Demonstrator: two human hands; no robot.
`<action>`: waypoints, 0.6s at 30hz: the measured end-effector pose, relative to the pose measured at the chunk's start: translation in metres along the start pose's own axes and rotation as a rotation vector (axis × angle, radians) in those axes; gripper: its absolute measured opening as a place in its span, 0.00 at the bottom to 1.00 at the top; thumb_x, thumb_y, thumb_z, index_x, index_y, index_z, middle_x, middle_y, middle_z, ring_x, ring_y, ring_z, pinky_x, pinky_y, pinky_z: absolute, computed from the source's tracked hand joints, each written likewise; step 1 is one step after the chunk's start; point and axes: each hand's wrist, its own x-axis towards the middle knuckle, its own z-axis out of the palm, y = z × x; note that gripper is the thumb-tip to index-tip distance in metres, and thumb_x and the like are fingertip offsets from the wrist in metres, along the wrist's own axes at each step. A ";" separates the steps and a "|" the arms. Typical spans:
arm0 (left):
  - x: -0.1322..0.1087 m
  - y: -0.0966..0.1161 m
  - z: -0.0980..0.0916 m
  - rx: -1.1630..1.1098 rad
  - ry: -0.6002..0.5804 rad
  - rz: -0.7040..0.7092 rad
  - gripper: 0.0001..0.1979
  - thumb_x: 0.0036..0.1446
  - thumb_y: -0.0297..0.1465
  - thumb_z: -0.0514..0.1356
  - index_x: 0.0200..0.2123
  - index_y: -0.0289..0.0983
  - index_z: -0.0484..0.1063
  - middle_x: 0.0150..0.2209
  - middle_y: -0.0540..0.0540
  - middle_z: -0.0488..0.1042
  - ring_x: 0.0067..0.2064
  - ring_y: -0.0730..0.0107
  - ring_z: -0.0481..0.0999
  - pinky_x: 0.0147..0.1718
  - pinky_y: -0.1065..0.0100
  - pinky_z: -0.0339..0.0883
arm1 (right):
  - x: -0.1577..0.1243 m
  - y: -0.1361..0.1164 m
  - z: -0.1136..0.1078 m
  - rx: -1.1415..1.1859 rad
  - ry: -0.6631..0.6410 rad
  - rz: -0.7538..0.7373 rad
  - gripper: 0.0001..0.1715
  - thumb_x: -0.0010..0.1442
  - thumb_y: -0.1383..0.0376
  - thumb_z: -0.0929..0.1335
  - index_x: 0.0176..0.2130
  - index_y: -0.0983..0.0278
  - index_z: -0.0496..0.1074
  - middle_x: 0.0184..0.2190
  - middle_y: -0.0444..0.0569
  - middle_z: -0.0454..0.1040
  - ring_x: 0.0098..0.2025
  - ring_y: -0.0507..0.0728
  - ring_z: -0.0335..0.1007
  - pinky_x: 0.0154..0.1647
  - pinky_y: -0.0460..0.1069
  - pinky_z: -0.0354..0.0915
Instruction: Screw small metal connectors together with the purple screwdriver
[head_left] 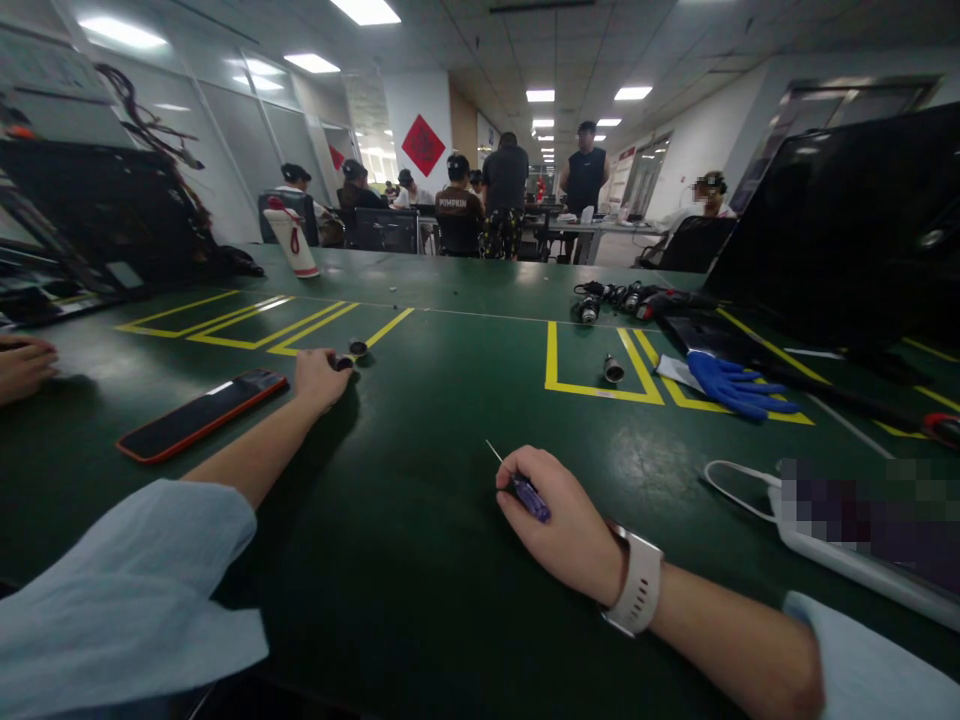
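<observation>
My right hand (pixel 559 520) rests on the green table (pixel 420 560) near the front, closed round a small screwdriver (pixel 525 490) with a purple handle; its thin tip points up and left. My left hand (pixel 321 378) is stretched forward to the left of centre, fingers curled on a small dark part (pixel 343 362). A second small round part (pixel 358 348) lies just beyond it on a yellow line. An orange-cased phone (pixel 201 413) lies flat to the left of my left arm.
A small metal cylinder (pixel 613 371), a blue glove (pixel 733 384), dark parts (pixel 622 298), a black panel (pixel 847 220) and a white device (pixel 825 540) lie to the right. A white bottle (pixel 292 240) stands at the back left. Another person's hand (pixel 22 365) shows at the left edge. People sit and stand behind.
</observation>
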 end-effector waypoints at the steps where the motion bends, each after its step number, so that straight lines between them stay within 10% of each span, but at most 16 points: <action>1: -0.006 0.000 -0.003 0.004 -0.006 0.011 0.13 0.50 0.28 0.61 0.40 0.30 0.68 0.44 0.34 0.70 0.55 0.49 0.64 0.54 0.54 0.60 | -0.003 0.000 -0.002 0.023 -0.010 0.013 0.08 0.55 0.74 0.65 0.33 0.61 0.67 0.34 0.49 0.71 0.38 0.61 0.67 0.39 0.60 0.66; 8: -0.067 0.024 -0.016 -0.063 -0.169 0.155 0.21 0.48 0.37 0.65 0.45 0.33 0.70 0.41 0.40 0.75 0.39 0.58 0.76 0.39 0.62 0.69 | -0.010 0.003 -0.006 0.137 -0.061 0.080 0.06 0.56 0.72 0.65 0.34 0.61 0.67 0.35 0.48 0.70 0.38 0.59 0.67 0.39 0.58 0.65; 18: -0.131 0.092 0.003 -0.367 -0.361 0.791 0.17 0.51 0.37 0.63 0.43 0.37 0.69 0.43 0.43 0.74 0.47 0.59 0.70 0.48 0.56 0.63 | -0.005 0.009 -0.013 0.400 0.153 0.036 0.03 0.57 0.70 0.65 0.31 0.62 0.67 0.32 0.46 0.71 0.35 0.55 0.68 0.36 0.52 0.64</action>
